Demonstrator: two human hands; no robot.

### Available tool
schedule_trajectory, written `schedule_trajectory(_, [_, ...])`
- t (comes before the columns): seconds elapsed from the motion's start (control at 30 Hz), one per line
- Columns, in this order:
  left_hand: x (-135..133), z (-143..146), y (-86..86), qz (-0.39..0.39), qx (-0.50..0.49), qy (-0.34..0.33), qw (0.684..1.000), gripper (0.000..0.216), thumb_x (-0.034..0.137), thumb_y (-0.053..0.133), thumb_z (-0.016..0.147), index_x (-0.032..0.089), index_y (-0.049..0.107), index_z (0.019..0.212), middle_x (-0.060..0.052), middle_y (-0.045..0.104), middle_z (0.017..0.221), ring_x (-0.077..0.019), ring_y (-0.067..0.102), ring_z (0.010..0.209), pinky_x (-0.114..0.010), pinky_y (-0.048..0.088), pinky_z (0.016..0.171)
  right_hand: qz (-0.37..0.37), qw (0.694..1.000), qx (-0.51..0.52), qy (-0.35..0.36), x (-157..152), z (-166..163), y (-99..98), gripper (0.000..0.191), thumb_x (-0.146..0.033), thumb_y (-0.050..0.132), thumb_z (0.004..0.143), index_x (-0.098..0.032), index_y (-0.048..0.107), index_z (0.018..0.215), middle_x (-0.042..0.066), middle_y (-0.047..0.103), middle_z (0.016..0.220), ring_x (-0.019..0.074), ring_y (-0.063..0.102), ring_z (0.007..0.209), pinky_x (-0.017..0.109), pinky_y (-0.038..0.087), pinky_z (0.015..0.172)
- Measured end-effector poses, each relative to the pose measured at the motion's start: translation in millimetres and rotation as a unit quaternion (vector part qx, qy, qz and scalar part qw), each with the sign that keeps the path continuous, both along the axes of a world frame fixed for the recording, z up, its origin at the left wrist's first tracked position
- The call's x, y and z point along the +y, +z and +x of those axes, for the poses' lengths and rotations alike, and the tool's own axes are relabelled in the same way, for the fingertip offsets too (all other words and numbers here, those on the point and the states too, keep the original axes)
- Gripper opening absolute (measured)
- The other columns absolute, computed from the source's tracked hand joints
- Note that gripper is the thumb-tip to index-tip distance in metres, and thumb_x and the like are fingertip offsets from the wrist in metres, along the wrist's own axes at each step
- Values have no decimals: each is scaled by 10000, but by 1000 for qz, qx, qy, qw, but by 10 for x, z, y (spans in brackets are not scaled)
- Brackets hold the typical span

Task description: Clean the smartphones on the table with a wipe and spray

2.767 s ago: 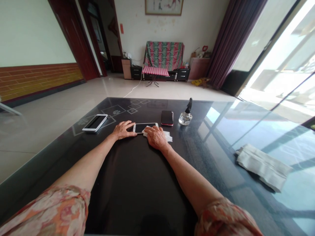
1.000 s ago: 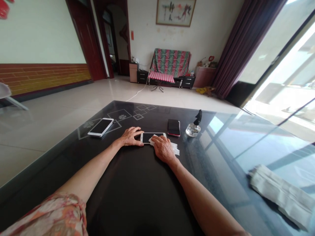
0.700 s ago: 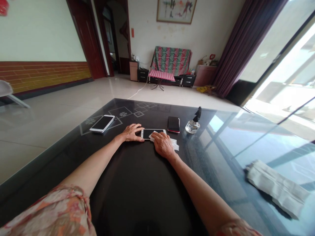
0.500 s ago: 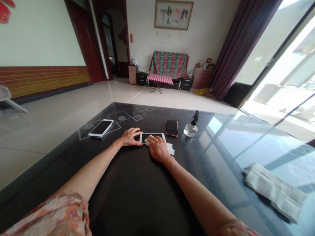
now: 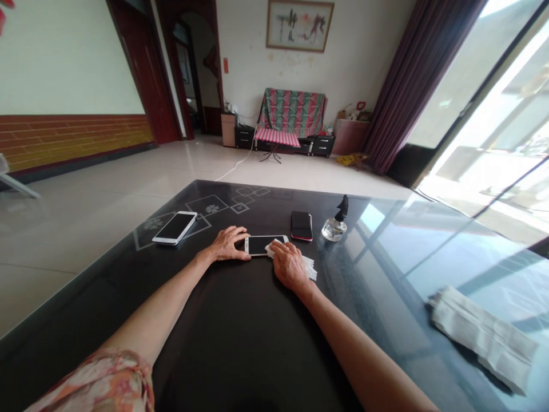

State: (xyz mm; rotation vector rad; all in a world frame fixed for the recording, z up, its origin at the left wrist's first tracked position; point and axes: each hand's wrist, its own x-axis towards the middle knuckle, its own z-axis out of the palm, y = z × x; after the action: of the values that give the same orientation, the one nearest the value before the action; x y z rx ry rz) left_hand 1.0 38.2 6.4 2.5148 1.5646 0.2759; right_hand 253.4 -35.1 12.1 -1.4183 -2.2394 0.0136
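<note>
A white-framed smartphone (image 5: 258, 245) lies flat on the dark glossy table (image 5: 240, 337), its black screen facing up. My left hand (image 5: 227, 244) grips the phone's left end between thumb and fingers. Under the fingers of my right hand (image 5: 289, 263) is a white tissue (image 5: 309, 267), pressed on the right part of the screen and sticking out beyond the palm. The phone's right end is partly covered by this hand and the tissue.
Another white phone (image 5: 175, 227) lies to the left. Beyond my right hand are a black phone with a red edge (image 5: 301, 225) and a clear spray bottle (image 5: 334, 229) with a black top. A folded grey cloth (image 5: 484, 337) lies at the right.
My right hand has slid the tissue to the right along the screen, baring more of its middle. My left hand stays at the phone's left end.
</note>
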Motion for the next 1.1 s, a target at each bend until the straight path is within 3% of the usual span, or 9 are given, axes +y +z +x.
schedule_trajectory(0.33, [158,-114,69,-24,-21,24,999,842,630,599,703,232,444,1428,-68,361,1540,-331,317,1404,-420,286,1148,-2,999,13,-30,358,-301,-43,343,-239,423,935,-294,613,1216,-22,554,1370,241,461,1190,383,384,975])
schedule_trajectory(0.6, [177,-101,125,-45,-6,-13,999,880,657,645,653,229,481,1404,-72,379,1527,-354,295,1400,-449,255,1150,-13,999,2,-48,218,-219,-28,344,-244,401,939,-304,620,1198,-29,563,1351,234,462,1165,366,373,948])
schedule_trajectory(0.87, [95,276,88,-25,-14,-80,996,819,637,682,652,284,510,1371,-57,392,1516,-340,302,1400,-460,260,1143,-19,996,-31,-86,-140,111,2,353,-227,427,921,-291,592,1227,8,542,1370,253,465,1139,374,355,911])
schedule_trajectory(1.1, [269,573,65,-26,-13,-80,996,827,646,684,639,304,509,1372,-65,387,1515,-360,321,1384,-485,279,1126,-2,991,-12,-136,-46,294,-26,319,-235,432,921,-274,630,1168,2,583,1328,260,476,1108,383,362,888])
